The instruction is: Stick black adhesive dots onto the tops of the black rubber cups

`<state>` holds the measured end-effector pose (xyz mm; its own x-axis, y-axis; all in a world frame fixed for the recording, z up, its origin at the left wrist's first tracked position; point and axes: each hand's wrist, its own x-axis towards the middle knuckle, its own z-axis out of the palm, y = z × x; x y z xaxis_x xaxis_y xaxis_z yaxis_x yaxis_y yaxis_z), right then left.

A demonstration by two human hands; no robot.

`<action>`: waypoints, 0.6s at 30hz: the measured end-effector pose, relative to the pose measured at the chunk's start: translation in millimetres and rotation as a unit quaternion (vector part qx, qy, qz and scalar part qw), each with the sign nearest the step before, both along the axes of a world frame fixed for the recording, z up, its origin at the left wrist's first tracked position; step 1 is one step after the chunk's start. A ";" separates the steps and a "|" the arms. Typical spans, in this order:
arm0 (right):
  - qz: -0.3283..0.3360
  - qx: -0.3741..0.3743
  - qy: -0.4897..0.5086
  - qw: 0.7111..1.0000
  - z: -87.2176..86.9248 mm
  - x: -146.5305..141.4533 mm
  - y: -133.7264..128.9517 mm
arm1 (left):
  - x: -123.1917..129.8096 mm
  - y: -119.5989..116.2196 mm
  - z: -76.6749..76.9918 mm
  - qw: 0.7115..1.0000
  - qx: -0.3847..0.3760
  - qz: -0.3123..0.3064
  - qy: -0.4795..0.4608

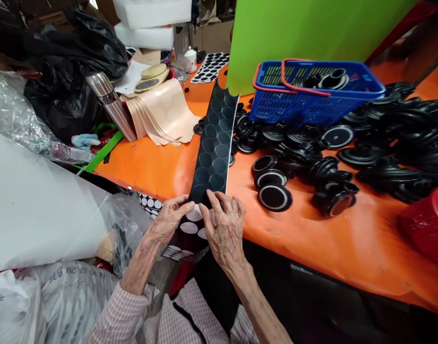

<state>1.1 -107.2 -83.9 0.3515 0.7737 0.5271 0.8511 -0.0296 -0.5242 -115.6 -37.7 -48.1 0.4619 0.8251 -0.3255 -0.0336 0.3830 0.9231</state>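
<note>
A long black sheet (214, 143) with rows of round cut outlines lies on the orange table, its near end at the front edge. White circles show on the part hanging below that edge. My left hand (171, 220) pinches the sheet's near left corner between thumb and fingers. My right hand (224, 222) rests on the near end, fingers bent and somewhat apart, fingertips touching the black surface; whether it grips anything is unclear. Black round parts (275, 197), some with a pale ring on the base, stand to the right of the sheet.
A blue basket (298, 106) with red handles stands at the back right, before a green board (298, 38). Many black parts cover the right side. A red basket (429, 227) sits far right. Brown paper sheets (165, 112) and a steel flask (114, 110) are at the left.
</note>
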 end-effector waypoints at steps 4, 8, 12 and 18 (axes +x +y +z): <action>-0.014 0.003 -0.042 0.999 7.6 6.3 5.4 | -1.2 4.4 -8.3 0.999 0.007 -0.042 -0.031; 0.006 0.039 -0.106 0.994 4.9 6.5 7.9 | 0.2 5.6 -13.5 0.998 0.029 -0.057 -0.025; 0.017 0.073 -0.090 0.993 -4.5 4.2 10.0 | 5.1 1.2 -10.7 0.991 0.114 -0.051 0.050; -0.040 0.120 0.066 0.990 -2.6 18.8 9.7 | 11.2 -8.9 -7.7 0.934 0.236 0.025 0.268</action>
